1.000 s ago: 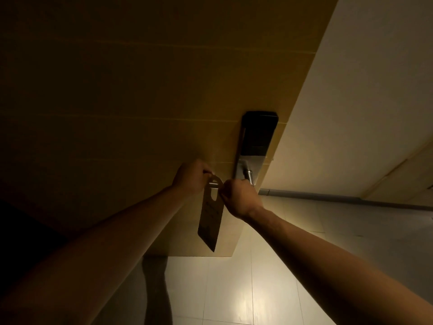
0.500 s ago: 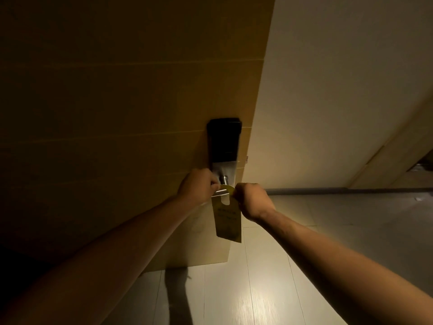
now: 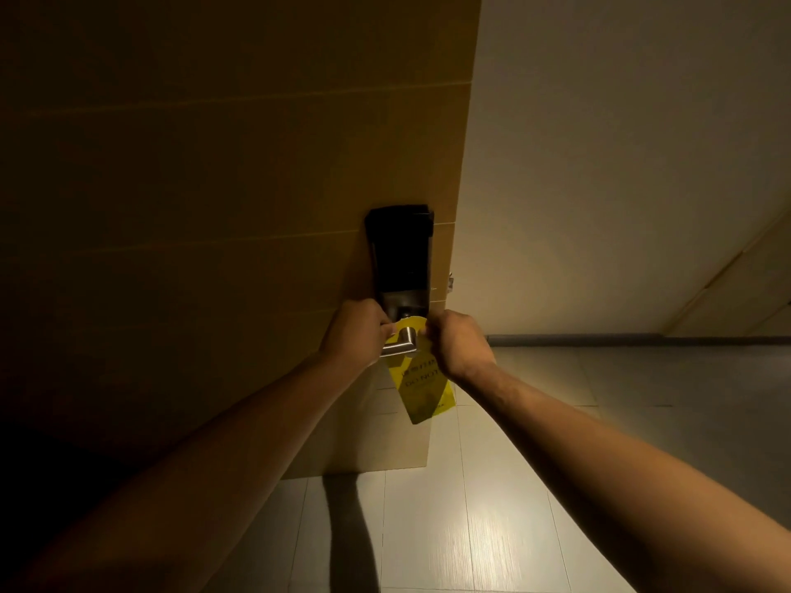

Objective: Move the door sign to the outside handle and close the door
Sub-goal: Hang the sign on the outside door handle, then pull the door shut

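Observation:
A yellow door sign point(image 3: 421, 387) with dark lettering hangs around the silver lever handle point(image 3: 402, 342) of a wooden door point(image 3: 239, 250). The handle sits below a black lock plate point(image 3: 400, 254). My left hand point(image 3: 353, 329) pinches the sign's left top edge, over the end of the lever. My right hand point(image 3: 456, 344) grips the sign's right top edge. The sign's loop lies over the handle's neck, and its lower part tilts to the right.
The door stands open with its edge point(image 3: 458, 250) toward a pale wall point(image 3: 620, 164). A light tiled floor point(image 3: 492, 507) lies below, with a dark skirting strip point(image 3: 642, 339) along the wall. A wooden frame point(image 3: 753, 288) shows at the far right.
The sign has gone from hanging edge-on beside the handle to lying with its loop over the lever, yellow face toward me. Both hands stayed on its top, now on either side of the handle.

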A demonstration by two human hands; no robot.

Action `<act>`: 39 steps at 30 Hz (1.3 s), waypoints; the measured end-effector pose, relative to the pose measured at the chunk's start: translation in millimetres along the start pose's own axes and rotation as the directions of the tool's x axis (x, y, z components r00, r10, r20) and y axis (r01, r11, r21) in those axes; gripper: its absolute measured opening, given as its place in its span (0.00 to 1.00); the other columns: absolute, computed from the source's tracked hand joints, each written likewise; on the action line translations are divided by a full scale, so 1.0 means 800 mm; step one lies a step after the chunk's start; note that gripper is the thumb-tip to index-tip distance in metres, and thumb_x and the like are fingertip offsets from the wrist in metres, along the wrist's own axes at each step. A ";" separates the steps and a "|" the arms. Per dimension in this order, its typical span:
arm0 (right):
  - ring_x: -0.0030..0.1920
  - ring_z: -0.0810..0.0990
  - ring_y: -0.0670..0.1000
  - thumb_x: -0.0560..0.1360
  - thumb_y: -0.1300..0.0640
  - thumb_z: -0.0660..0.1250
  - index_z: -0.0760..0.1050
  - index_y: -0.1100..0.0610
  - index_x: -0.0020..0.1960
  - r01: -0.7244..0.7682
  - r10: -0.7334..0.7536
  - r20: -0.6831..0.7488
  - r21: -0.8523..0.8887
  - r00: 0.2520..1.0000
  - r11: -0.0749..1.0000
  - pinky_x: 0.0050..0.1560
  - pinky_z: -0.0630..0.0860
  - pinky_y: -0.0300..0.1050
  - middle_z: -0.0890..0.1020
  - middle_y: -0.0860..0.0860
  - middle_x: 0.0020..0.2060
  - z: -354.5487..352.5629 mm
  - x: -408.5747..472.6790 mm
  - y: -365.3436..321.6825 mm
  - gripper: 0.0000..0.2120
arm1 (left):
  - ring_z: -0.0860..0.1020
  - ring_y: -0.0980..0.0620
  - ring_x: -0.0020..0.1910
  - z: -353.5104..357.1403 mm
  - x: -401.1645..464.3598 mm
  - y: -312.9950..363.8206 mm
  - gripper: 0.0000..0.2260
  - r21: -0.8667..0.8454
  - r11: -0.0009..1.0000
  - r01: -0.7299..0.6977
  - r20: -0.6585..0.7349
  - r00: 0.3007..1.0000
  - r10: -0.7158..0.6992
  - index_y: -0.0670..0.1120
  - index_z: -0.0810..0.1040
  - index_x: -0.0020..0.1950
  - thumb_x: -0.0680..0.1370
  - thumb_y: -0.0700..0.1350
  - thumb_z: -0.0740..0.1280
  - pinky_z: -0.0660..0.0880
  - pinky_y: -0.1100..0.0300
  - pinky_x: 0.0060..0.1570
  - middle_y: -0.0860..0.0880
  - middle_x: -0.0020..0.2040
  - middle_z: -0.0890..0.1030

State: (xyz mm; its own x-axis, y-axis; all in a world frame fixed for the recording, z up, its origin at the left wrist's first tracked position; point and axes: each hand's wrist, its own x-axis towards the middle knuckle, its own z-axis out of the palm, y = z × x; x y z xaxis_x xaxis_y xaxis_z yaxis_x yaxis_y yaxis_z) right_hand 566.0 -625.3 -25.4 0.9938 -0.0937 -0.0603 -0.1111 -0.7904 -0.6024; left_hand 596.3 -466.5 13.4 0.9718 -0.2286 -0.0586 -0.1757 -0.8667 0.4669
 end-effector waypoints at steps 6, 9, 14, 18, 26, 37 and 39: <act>0.41 0.79 0.49 0.81 0.57 0.62 0.70 0.48 0.46 0.016 -0.019 0.038 0.081 0.999 0.997 0.44 0.78 0.46 0.78 0.47 0.40 0.010 0.007 0.013 0.06 | 0.78 0.49 0.32 0.003 0.000 0.005 0.13 0.034 0.999 0.022 -0.022 1.000 -0.021 0.44 0.84 0.39 0.78 0.50 0.67 0.68 0.59 0.29 0.44 0.33 0.81; 0.39 0.78 0.46 0.82 0.56 0.62 0.70 0.47 0.44 0.032 -0.038 0.097 0.064 0.995 0.997 0.42 0.76 0.43 0.77 0.46 0.39 0.002 0.008 0.013 0.08 | 0.79 0.49 0.32 -0.006 -0.003 0.002 0.14 0.027 0.998 0.049 -0.046 0.998 -0.048 0.45 0.83 0.38 0.76 0.54 0.69 0.75 0.54 0.34 0.45 0.33 0.82; 0.41 0.81 0.51 0.79 0.60 0.65 0.77 0.54 0.44 0.018 -0.003 0.145 -0.105 0.989 0.994 0.45 0.81 0.46 0.82 0.54 0.43 -0.035 0.019 -0.001 0.05 | 0.80 0.49 0.38 -0.045 -0.006 0.012 0.14 0.070 0.997 0.025 -0.157 0.988 -0.014 0.47 0.80 0.47 0.75 0.57 0.68 0.80 0.48 0.41 0.47 0.41 0.83; 0.41 0.81 0.51 0.77 0.57 0.65 0.78 0.56 0.43 -0.024 0.031 0.049 -0.125 0.998 0.992 0.42 0.81 0.45 0.82 0.52 0.40 -0.090 0.026 -0.026 0.06 | 0.79 0.49 0.40 -0.087 -0.011 0.030 0.15 0.159 0.986 -0.040 -0.175 0.982 0.068 0.48 0.79 0.49 0.74 0.60 0.68 0.80 0.47 0.42 0.49 0.44 0.82; 0.47 0.80 0.51 0.76 0.46 0.66 0.69 0.55 0.66 0.139 -0.091 -0.296 0.146 0.951 0.979 0.43 0.78 0.44 0.82 0.53 0.53 -0.227 0.023 -0.126 0.23 | 0.77 0.49 0.40 -0.212 -0.029 0.087 0.11 0.123 0.982 -0.144 -0.433 0.882 0.184 0.48 0.76 0.45 0.78 0.55 0.63 0.78 0.49 0.40 0.50 0.43 0.78; 0.61 0.79 0.53 0.77 0.47 0.68 0.57 0.52 0.76 0.340 -0.274 -0.346 0.149 0.898 0.928 0.52 0.73 0.41 0.77 0.52 0.66 -0.296 0.010 -0.193 0.33 | 0.77 0.47 0.48 -0.297 -0.027 0.128 0.12 0.116 0.961 -0.252 -0.614 0.742 0.269 0.50 0.77 0.60 0.79 0.49 0.61 0.76 0.52 0.45 0.48 0.54 0.79; 0.62 0.78 0.52 0.76 0.48 0.69 0.58 0.50 0.75 0.378 -0.306 -0.343 0.169 0.888 0.910 0.51 0.72 0.39 0.77 0.51 0.66 -0.293 0.009 -0.192 0.32 | 0.78 0.46 0.52 -0.292 -0.033 0.128 0.15 0.147 0.961 -0.233 -0.595 0.756 0.274 0.50 0.74 0.65 0.79 0.49 0.60 0.76 0.52 0.48 0.48 0.59 0.78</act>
State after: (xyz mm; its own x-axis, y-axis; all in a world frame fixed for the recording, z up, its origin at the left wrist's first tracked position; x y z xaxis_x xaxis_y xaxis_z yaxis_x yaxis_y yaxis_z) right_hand 588.2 -646.2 253.4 0.9138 -0.0490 0.4033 0.2762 -0.6528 -0.7053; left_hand 589.6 -445.4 268.9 0.7802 -0.1462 0.6082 -0.4181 -0.8451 0.3331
